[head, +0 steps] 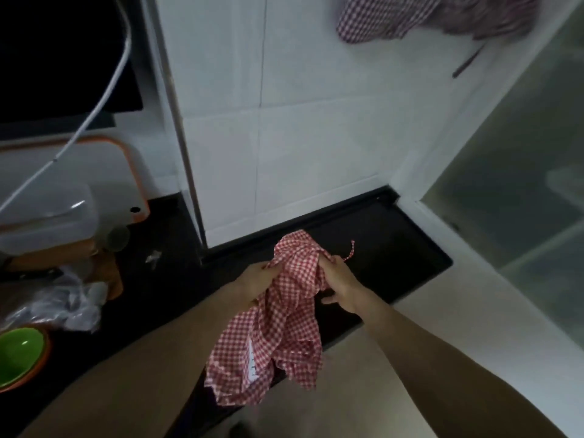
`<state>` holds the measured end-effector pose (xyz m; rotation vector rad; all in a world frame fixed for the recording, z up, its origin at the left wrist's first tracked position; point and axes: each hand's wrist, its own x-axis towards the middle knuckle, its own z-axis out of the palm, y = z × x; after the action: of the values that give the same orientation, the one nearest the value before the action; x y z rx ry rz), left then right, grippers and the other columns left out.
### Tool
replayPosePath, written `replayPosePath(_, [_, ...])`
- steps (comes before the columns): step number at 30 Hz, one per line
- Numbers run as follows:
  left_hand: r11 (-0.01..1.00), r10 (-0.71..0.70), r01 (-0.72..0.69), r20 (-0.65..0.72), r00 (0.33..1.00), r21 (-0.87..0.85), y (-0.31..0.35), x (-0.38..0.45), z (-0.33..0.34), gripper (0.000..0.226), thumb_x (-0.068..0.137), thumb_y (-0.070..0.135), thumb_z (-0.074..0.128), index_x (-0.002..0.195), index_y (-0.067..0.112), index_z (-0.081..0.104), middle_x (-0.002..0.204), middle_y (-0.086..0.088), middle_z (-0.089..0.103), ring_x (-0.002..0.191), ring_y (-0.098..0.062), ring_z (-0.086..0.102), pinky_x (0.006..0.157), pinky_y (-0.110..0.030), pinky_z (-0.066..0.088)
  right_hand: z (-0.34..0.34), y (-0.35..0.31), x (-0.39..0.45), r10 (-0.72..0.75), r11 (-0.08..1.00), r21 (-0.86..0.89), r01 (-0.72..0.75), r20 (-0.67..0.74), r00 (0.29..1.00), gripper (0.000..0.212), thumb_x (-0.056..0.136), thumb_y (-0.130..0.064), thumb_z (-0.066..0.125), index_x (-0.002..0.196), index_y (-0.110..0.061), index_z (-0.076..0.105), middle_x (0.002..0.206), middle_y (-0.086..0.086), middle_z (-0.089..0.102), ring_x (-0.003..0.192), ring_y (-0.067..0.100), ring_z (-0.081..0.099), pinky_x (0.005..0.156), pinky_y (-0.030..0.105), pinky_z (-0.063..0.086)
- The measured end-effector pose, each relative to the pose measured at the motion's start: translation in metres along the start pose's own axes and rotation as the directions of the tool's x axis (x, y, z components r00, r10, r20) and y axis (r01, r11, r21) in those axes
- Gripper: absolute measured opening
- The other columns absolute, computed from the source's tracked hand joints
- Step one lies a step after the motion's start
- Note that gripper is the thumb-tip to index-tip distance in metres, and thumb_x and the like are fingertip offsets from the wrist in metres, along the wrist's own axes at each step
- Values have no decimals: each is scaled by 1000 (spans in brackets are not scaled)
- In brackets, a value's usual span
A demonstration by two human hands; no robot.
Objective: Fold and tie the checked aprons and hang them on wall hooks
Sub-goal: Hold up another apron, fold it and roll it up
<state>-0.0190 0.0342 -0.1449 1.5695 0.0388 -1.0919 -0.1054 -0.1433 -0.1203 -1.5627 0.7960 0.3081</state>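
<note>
A red-and-white checked apron [284,314] hangs bunched between my hands above the black counter [395,248]. My left hand [257,281] grips its upper left side. My right hand [339,284] grips the upper right part, and a thin tie strap [350,251] sticks up beside it. The apron's lower part droops past the counter's front edge. High on the white tiled wall, another checked apron [410,17] hangs at the top right; its hook is not visible.
To the left on the counter are a white board with an orange rim [132,172], a clear plastic box [47,222], a crumpled plastic bag [60,301] and a green bowl [20,352]. A frosted glass panel [521,184] stands at the right.
</note>
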Motion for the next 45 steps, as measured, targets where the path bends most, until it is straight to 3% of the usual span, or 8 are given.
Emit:
replayPosePath(5, [974, 73, -17, 242, 968, -227, 84, -12, 87, 49, 100, 48, 51, 131, 10, 60, 127, -14, 66, 115, -32, 63, 98, -43, 50, -74, -51, -61, -214, 954, 234, 189, 87, 973, 58, 78, -63, 70, 127, -33, 62, 123, 1, 70, 118, 26, 63, 100, 54, 49])
replayPosePath(12, [933, 295, -355, 433, 852, 62, 167, -56, 185, 39, 95, 8, 60, 134, 7, 55, 124, -14, 67, 111, -28, 65, 90, -35, 54, -170, -87, -153, -417, 909, -139, 394, -236, 878, 39, 73, -31, 87, 107, -24, 69, 103, -5, 73, 95, 12, 69, 93, 34, 55])
replayPosePath(22, [538, 254, -649, 630, 734, 538, 198, -64, 259, 68, 75, 54, 76, 133, 21, 60, 126, 3, 66, 113, -13, 63, 107, -35, 43, -361, -90, -210, -399, 831, -170, 529, -846, 353, 20, 86, -3, 63, 72, -14, 70, 83, 14, 69, 77, 25, 65, 71, 38, 55])
replayPosePath(26, [495, 263, -568, 509, 820, 658, 188, -43, 259, 84, 70, 78, 54, 124, 14, 66, 118, -3, 70, 104, -17, 66, 104, -39, 49, -397, -75, -239, -274, 833, -5, 554, -873, 404, 19, 83, 1, 63, 69, -11, 69, 73, 12, 69, 55, 15, 63, 55, 29, 54])
replayPosePath(31, [342, 79, -459, 462, 883, 820, 172, -40, 285, 86, 79, 72, 59, 147, 22, 43, 145, 2, 49, 127, -21, 51, 109, -46, 43, -398, -59, -252, -376, 817, 83, 570, -673, 637, 14, 80, 3, 69, 94, 1, 72, 92, 14, 73, 82, 24, 69, 75, 33, 56])
replayPosePath(35, [549, 201, -593, 596, 777, 589, 167, -54, 349, 127, 60, 60, 87, 157, 32, 11, 159, 4, 30, 142, -17, 34, 120, -44, 28, -379, -61, -236, -524, 842, -111, 528, -402, 751, 12, 95, -7, 61, 86, -8, 68, 83, 9, 66, 79, 20, 62, 80, 34, 49])
replayPosePath(39, [519, 430, -770, 666, 610, 370, 176, -70, 402, 79, 72, 31, 88, 137, 40, 44, 135, 12, 56, 123, -4, 53, 112, -33, 39, -369, -64, -229, -532, 790, -436, 432, -135, 836, 13, 98, -21, 60, 92, -22, 71, 101, 9, 73, 98, 28, 68, 94, 40, 52])
replayPosePath(45, [393, 249, -740, 712, 657, 546, 181, -54, 407, 65, 69, 50, 86, 126, 29, 63, 122, 8, 67, 112, -12, 63, 108, -41, 46, -399, -55, -243, -559, 796, -428, 429, -244, 793, 20, 97, -14, 60, 87, 1, 68, 82, 14, 66, 77, 17, 59, 81, 35, 47])
